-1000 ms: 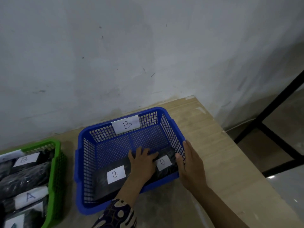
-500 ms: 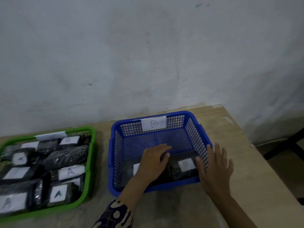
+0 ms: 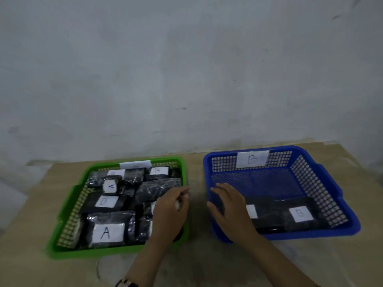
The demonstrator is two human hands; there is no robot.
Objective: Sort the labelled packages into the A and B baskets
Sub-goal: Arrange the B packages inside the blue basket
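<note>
A green basket [image 3: 116,252] on the left holds several black wrapped packages with white labels, among them an A package [image 3: 107,232] at the front and a B package [image 3: 105,201] behind it. To the right stands a blue basket [image 3: 310,235] with a B tag [image 3: 252,159] on its far wall. Inside it lie two black packages, one showing a B label [image 3: 300,214]. My left hand [image 3: 172,212] hovers over the green basket's right side, fingers loosely curled, holding nothing. My right hand [image 3: 230,210] is spread over the blue basket's near left corner.
Both baskets sit side by side on a light wooden table [image 3: 207,266], close to a pale wall. A narrow strip of bare table separates them. The table's left edge shows beyond the green basket.
My left hand left the blue basket and moved left over the green one. My right hand shifted from the blue basket's right rim to its left corner. The view swung left.
</note>
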